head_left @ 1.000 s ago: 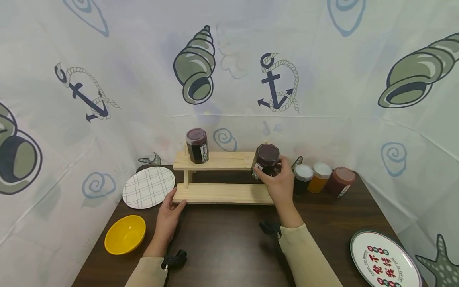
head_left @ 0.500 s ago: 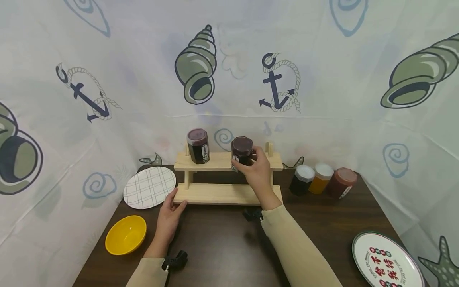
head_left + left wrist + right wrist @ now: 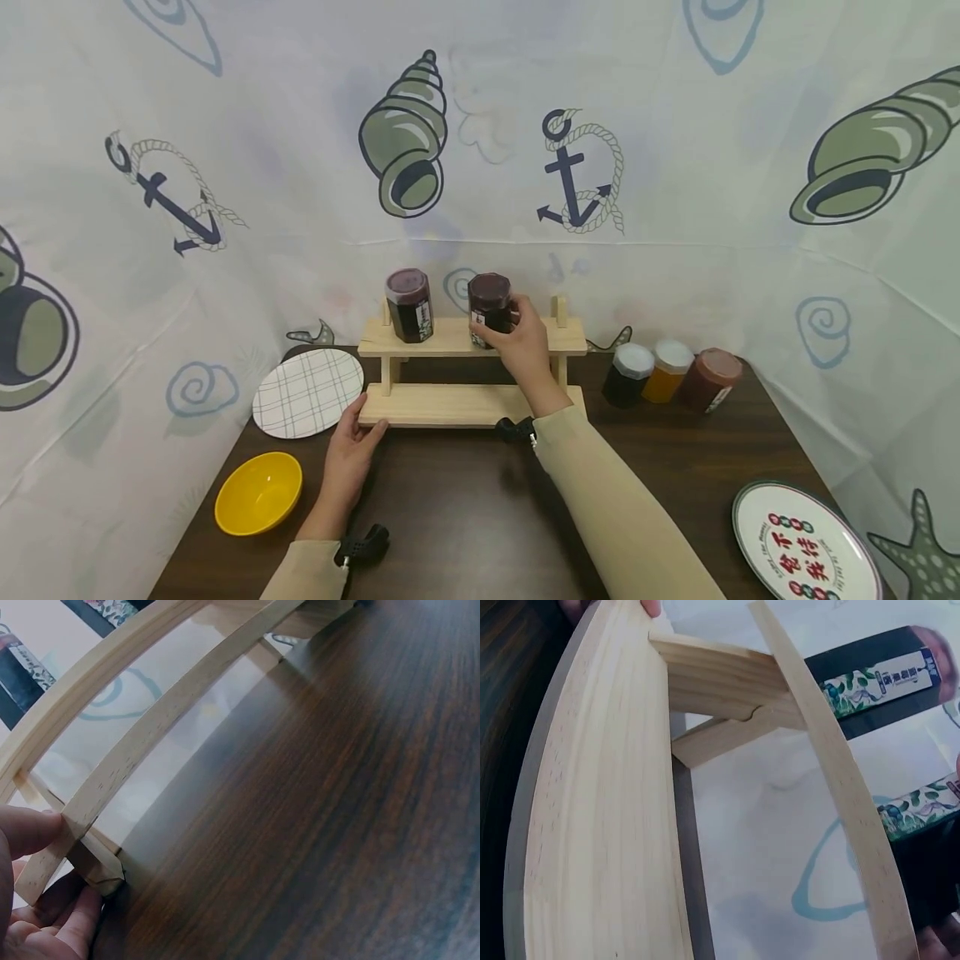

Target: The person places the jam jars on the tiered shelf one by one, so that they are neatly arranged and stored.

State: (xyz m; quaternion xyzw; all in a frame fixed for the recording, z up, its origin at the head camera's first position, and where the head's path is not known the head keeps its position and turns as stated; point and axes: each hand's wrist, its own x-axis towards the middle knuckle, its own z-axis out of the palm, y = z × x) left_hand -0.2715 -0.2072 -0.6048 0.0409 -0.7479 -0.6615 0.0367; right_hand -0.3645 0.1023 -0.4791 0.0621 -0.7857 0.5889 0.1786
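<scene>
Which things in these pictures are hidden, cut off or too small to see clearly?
- Held jar: head view, the right hand covers its base, so contact with the wooden shelf is unclear.
- Jar labels: right wrist view, print too small and blurred.
- Left hand: left wrist view, cut off by the frame edge.
- Printed plate: head view, cut off by the bottom edge.

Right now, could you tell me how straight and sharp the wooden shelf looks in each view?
Head view: the wooden shelf is sharp and nearly straight, evenly lit. Left wrist view: its boards bow into curves; the left hand at the corner is soft. Right wrist view: boards curve strongly and the jar labels are blurred.
</scene>
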